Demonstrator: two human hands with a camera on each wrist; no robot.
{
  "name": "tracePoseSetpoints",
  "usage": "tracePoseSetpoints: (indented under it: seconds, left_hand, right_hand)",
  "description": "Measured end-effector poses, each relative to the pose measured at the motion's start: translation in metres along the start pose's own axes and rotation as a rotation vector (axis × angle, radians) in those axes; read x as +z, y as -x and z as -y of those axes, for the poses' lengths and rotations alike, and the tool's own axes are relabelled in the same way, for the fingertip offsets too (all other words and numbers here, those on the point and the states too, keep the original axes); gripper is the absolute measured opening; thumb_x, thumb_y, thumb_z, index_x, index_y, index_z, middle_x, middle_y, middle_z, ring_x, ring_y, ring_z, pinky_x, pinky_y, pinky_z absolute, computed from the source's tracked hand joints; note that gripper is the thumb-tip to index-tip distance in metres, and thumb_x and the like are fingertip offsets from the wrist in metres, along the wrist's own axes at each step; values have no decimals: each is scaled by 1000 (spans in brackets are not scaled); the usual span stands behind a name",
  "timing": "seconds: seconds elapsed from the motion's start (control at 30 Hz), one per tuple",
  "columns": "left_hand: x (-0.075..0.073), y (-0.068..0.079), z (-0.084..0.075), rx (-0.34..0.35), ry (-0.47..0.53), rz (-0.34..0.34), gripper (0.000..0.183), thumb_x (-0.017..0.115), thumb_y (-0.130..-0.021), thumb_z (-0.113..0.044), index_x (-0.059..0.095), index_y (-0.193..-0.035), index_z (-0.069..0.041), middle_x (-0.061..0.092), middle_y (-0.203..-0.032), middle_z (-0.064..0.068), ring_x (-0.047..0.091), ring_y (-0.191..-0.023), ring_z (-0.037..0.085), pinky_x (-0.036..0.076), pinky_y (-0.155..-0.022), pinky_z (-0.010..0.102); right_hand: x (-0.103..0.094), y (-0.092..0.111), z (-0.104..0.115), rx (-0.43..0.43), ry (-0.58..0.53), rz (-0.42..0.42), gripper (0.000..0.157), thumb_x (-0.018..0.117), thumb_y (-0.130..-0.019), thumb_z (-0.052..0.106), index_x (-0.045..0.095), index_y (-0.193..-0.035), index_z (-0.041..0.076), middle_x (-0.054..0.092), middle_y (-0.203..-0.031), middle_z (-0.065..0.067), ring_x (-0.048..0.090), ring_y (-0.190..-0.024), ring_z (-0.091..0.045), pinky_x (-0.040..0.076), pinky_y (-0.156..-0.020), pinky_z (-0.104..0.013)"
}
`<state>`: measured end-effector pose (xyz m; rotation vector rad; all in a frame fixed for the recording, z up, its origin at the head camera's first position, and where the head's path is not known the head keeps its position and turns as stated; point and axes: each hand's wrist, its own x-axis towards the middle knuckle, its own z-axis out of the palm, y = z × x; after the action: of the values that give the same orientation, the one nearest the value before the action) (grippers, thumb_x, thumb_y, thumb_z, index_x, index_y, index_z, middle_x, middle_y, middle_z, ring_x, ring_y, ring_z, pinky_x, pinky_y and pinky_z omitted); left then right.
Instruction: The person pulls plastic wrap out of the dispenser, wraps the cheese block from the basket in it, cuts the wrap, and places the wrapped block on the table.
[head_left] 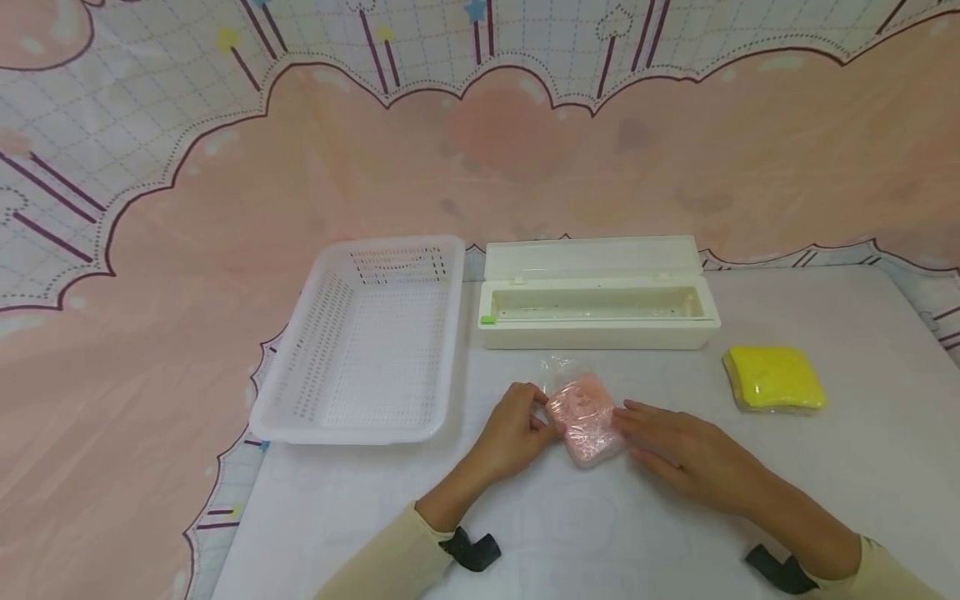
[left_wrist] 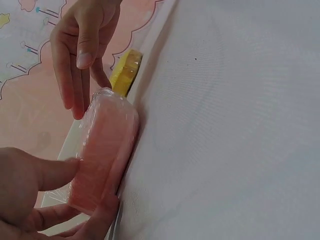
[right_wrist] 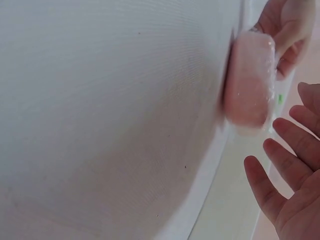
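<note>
A pink block wrapped in clear plastic [head_left: 587,425] lies on the white-covered table, its loose wrapper end toward the back. My left hand [head_left: 517,429] pinches its left end, the thumb above and the fingers lower along its side, as the left wrist view shows. Close to the block's right side is my right hand [head_left: 690,458], its fingers extended and spread. In the right wrist view a gap separates those fingers [right_wrist: 287,165] from the block [right_wrist: 250,82]. What the pink block is made of cannot be told.
A white perforated basket [head_left: 450,350] stands at the left. Behind the block is a long white box [head_left: 600,337] with its lid raised. To the right lies a yellow plastic-wrapped block [head_left: 775,377]. A patterned cloth [head_left: 525,183] hangs behind the table.
</note>
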<state>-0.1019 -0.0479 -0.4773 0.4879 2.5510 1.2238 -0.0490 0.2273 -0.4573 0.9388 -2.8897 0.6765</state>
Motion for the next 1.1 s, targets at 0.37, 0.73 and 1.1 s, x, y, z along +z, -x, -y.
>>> tracePoseSetpoints:
  seconds: [0.37,0.73,1.1]
  left_hand:
    - [-2,1,1,1,-19,-35,32,73,-93,-16,59,-119,-5,71,-92,6,63,-72,6,50,-64,21]
    - [-3,2,1,60,-63,78,71,78,-91,-23,45,-153,-16,60,-75,-7,55,-64,-2,48,-62,18]
    - [-4,5,-4,67,-124,-10,38,73,-93,-23,62,-126,-9,56,-72,-4,48,-63,4,41,-59,19]
  right_hand:
    - [-2,0,2,9,-6,15,48,74,-93,21,63,-140,21,61,-145,3,59,-134,-24,54,-99,-47]
    - [0,1,-1,-23,13,-30,46,77,-91,18,66,-136,19,63,-144,2,61,-132,-25,55,-98,-47]
    - [2,3,-4,-32,38,-57,50,78,-89,20,65,-138,16,62,-145,-1,60,-131,-26,54,-98,-46]
